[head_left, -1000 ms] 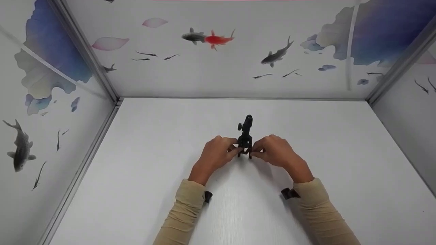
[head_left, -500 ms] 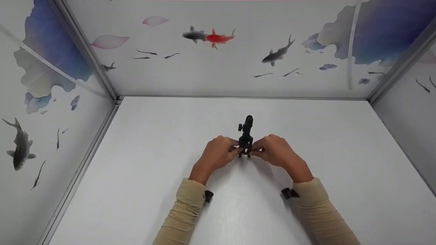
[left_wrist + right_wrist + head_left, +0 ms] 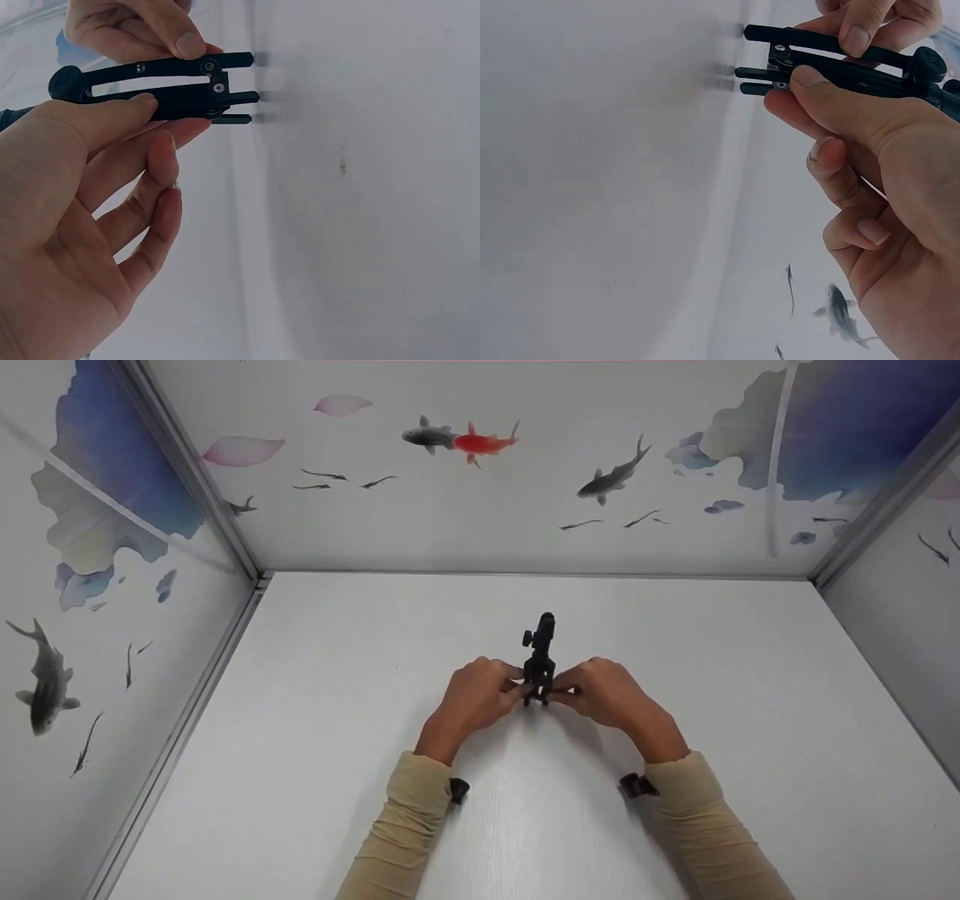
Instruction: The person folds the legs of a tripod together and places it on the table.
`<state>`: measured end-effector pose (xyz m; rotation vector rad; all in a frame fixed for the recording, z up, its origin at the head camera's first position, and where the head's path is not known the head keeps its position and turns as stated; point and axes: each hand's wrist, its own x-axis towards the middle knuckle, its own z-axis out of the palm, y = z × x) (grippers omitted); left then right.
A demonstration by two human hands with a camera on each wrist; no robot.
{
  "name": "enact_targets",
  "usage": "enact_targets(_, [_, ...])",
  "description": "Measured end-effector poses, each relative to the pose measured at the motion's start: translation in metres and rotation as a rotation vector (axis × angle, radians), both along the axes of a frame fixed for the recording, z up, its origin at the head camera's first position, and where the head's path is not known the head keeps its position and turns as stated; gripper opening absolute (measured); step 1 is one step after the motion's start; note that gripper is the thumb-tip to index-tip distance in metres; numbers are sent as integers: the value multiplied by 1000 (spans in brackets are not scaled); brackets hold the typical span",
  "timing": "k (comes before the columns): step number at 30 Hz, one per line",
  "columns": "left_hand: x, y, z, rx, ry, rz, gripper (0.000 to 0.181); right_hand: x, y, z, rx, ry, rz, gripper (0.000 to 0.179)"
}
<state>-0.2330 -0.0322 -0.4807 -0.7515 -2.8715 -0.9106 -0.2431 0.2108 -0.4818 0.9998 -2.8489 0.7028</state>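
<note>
A small black tripod (image 3: 539, 666) stands upright on the white table, its head and side knob (image 3: 527, 638) pointing up. From one side my left hand (image 3: 480, 694) pinches a leg, thumb laid along it in the left wrist view. Opposite, my right hand (image 3: 609, 694) pinches another leg between thumb and forefinger. In the right wrist view the tripod's legs (image 3: 844, 71) lie close to each other, their feet near the tabletop and a narrow slot between two of them. The remaining fingers of both hands are curled beneath, off the tripod.
White tabletop (image 3: 300, 720) surrounds the hands, bounded by a back wall (image 3: 480, 525) and side walls printed with fish. Grey metal rails (image 3: 184, 472) run along the corners. A black wrist camera (image 3: 637, 785) sits under the right sleeve, another (image 3: 459, 791) under the left.
The tripod's lower legs have come closer together between my hands. Both hands keep their hold and have hardly moved.
</note>
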Motion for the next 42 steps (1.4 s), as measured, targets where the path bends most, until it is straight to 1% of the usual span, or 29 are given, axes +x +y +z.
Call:
enact_targets(4, [1,0,1,0,6,7,24,0,0,1,8,14,12,11])
enact_targets(9, [0,-1,3,11,-25,-13,25,-2,0,-2,5,61,-10,11])
enact_targets(14, [-2,-3,3,34,-52,-44,22,-2,0,-5,11,103,-8,10])
enact_targets(17, [-3,-4,2,38,-69,-48,20,-1,0,-5,13,119,-14,10])
enact_targets(21, [-4,-5,1,26,-74,-38,20,-1,-1,-4,19,114,-18,10])
enact_targets(26, [-5,-4,-2,19,-44,-31,19,0,-2,-2,34,72,-11,9])
enact_targets(29, [-5,-3,-3,22,-35,-27,19,1,-2,-2,45,64,-7,9])
enact_targets(36, [-5,-2,-3,68,-90,-6,21,3,-4,0,44,85,13,8])
enact_targets(42, [-4,-2,-3,59,-105,17,22,4,-6,-1,47,78,10,9])
